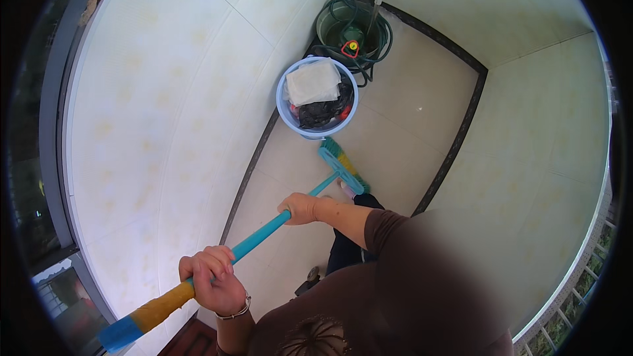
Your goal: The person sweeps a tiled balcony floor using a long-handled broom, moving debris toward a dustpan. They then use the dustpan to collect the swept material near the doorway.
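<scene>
Both of my hands grip the turquoise handle of a push broom, which slants from the lower left up towards the middle. My left hand wraps the shaft just above a section bound in yellow and blue tape. Farther along, my right hand closes around the shaft nearer the head. The broom head, with green and yellow bristles, is at floor level beside my foot, just below a light-blue bucket. In that bucket lie a folded whitish cloth or sheet and a black plastic bag.
A dark green bucket with a coiled green hose stands in the far corner. Pale wall panels and black skirting enclose the tiled floor. A window frame runs along the left, a railing at lower right.
</scene>
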The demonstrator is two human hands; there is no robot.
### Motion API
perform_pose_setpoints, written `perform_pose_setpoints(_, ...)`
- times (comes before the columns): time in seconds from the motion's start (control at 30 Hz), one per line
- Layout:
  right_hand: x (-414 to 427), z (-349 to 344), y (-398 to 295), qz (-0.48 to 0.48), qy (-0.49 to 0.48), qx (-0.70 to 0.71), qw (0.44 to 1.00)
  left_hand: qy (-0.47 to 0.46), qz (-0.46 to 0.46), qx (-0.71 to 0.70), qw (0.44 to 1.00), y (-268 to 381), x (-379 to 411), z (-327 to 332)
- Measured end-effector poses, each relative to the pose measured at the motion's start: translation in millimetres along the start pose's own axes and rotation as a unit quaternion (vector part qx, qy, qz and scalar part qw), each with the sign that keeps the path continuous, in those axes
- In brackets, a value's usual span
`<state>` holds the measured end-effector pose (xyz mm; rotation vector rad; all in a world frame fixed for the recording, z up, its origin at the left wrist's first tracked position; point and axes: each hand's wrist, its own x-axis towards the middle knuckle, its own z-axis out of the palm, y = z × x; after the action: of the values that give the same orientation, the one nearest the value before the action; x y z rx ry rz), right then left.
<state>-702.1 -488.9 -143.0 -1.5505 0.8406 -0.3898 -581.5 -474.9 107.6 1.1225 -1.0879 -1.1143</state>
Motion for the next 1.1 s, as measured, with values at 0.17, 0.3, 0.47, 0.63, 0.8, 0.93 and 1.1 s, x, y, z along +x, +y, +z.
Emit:
perform_pose_setpoints(0.17, -42.1, -13.1, -10.9, -0.032, 0.19, -0.071, 0.979, -0.123, 0.045, -0.08, 0.988, 18.8, 7.0, 8.3)
perform_pose_setpoints(0.3, -113.8, -23.8, 28.8, 0.043, 0.392, -0.136, 0.909, -0.272, -0.053, -0.133, 0.952, -48.1, -0.5, 6.3)
perform_pose_setpoints(0.47, -158.0, 9.3, 125.4, 0.117, 0.48, -0.107, 0.863, -0.294, -0.166, -0.037, 0.94, -112.2, -23.1, 23.6)
perform_pose_setpoints(0.63, -42.9, 17.1, 66.8, 0.056, 0.445, -0.056, 0.892, -0.201, -0.083, -0.088, 0.972, -68.1, 23.6, 1.2)
perform_pose_setpoints(0.8, -46.2, -11.3, 9.7, -0.017, 0.456, -0.084, 0.886, -0.359, 0.042, -0.126, 0.924, -14.2, 47.3, 16.5)
perform_pose_setpoints(0.93, -112.6, -43.4, 24.4, 0.095, 0.494, -0.143, 0.852, -0.369, -0.035, -0.151, 0.916, -50.1, 35.9, 36.5)
perform_pose_setpoints(1.1, -142.1, -34.1, 141.5, 0.153, 0.493, -0.125, 0.847, -0.382, -0.115, -0.015, 0.917, -124.0, 10.8, 72.6)
